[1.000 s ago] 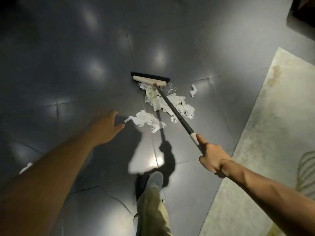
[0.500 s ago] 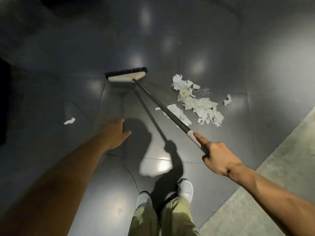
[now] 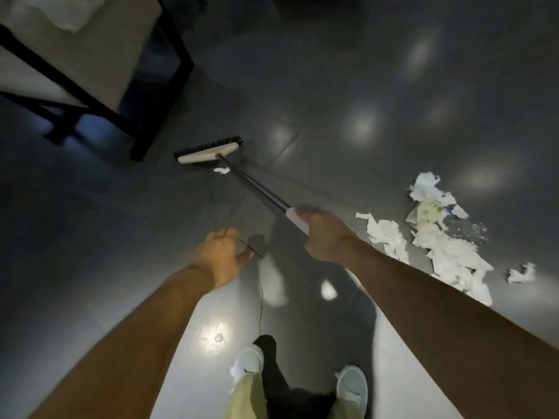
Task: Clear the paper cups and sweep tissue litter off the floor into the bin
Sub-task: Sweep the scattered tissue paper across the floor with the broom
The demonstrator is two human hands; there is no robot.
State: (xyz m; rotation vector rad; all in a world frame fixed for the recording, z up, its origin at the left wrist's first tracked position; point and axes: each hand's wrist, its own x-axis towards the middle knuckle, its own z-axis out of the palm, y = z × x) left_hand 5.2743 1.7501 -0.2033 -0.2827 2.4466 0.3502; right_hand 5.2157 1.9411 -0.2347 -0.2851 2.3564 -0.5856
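Observation:
My right hand (image 3: 325,237) grips the pale end of a long dark broom handle (image 3: 257,189). The broom head (image 3: 208,152), cream with black bristles, sits on the grey floor just behind a small white tissue scrap (image 3: 221,170). A large heap of torn white tissue (image 3: 438,237) lies on the floor to the right of my right arm, with one loose piece (image 3: 521,273) farther right. My left hand (image 3: 222,255) hovers over the floor with loosely curled fingers and holds nothing. No paper cups or bin are in view.
A black-framed piece of furniture (image 3: 157,95) with a pale panel stands at the upper left, its leg close to the broom head. My two feet in white shoes (image 3: 352,385) are at the bottom. A shiny crumpled bit (image 3: 470,231) lies beside the heap.
The view has swung left, so the tissue heap now lies far right. The broom head has moved left to the stray scrap near the furniture leg. My left hand's fingers have curled a little.

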